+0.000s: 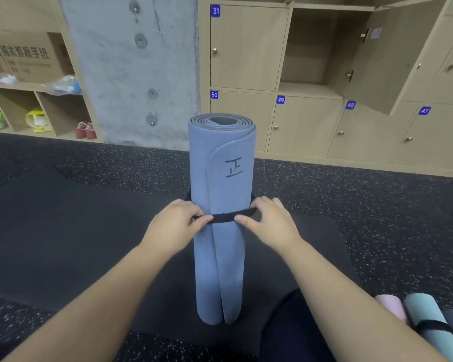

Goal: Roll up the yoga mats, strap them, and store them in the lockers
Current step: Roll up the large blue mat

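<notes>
Rolled blue mat upright (hand-marked); left hand and right hand both pinching black strap around middle.

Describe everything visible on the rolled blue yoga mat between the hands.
The rolled blue yoga mat is a matte, foam-like cylinder, its far end showing spiral layers with a grey inner face. The outer flap edge curves down its length, with a dark handwritten character beside it. A thin black strap circles its middle. The left hand and right hand each pinch the strap at the mat's sides. Its near end is over a dark mat on the floor.
</notes>
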Available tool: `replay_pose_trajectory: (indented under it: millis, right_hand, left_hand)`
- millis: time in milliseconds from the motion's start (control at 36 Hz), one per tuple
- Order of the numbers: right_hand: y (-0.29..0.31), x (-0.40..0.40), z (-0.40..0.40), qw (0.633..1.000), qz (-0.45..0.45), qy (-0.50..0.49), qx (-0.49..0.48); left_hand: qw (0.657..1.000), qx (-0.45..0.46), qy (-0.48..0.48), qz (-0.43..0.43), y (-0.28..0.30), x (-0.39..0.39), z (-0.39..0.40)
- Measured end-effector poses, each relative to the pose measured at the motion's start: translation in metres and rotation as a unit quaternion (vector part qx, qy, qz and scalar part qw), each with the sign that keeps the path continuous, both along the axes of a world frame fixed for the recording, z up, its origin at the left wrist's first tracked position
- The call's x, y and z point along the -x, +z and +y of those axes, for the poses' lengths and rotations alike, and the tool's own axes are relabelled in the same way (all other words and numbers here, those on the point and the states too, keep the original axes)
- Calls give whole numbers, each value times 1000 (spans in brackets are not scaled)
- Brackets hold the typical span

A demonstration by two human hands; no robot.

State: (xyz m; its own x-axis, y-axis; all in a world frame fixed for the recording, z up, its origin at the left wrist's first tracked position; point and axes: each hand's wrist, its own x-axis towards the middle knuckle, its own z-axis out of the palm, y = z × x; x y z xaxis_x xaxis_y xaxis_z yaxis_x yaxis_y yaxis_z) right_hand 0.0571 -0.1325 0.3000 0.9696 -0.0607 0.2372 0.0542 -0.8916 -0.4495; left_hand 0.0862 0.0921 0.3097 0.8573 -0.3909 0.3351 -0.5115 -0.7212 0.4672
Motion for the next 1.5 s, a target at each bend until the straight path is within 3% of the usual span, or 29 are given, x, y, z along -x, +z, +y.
replay_pose_trajectory:
  millis: [139, 222, 278, 361, 528, 611, 750, 861, 1000, 1222, 1500]
  right_hand:
    - [7, 2, 11, 996, -28, 15, -80]
    - [-5, 10, 17, 981, -74, 7, -181]
    - [-10, 16, 18, 973, -114, 13, -201]
    - [-1, 22, 19, 966, -140, 31, -213]
    - [56, 25, 19, 964, -231, 92, -99]
    - [83, 20, 19, 966, -235, 106, -29]
    - [105, 16, 14, 973, -186, 136, 10]
    - [113, 17, 16, 974, -180, 137, 10]
    - [120, 26, 17, 975, -179, 127, 17]
    - [132, 35, 20, 981, -142, 109, 69]
    - [136, 52, 15, 983, -155, 61, 74]
  left_hand:
    - [1000, -2, -4, -29, 6, 0, -6]
    - [998, 67, 3, 3, 13, 4, -10]
    - [995, 97, -2, 19, 22, 6, -13]
    - [997, 72, -23, 0, 30, 8, -13]
    - [986, 15, -33, -161, 19, 14, -14]
    - [979, 17, -33, -202, 18, 20, -15]
    - [985, 38, 29, -168, 18, 34, -22]
    - [973, 68, 110, -190, 42, 40, -35]
    - [978, 76, 126, -151, 65, 42, -43]
    - [980, 139, 39, -136, 67, 47, -48]
    - [975, 182, 26, -123, 68, 59, -54]
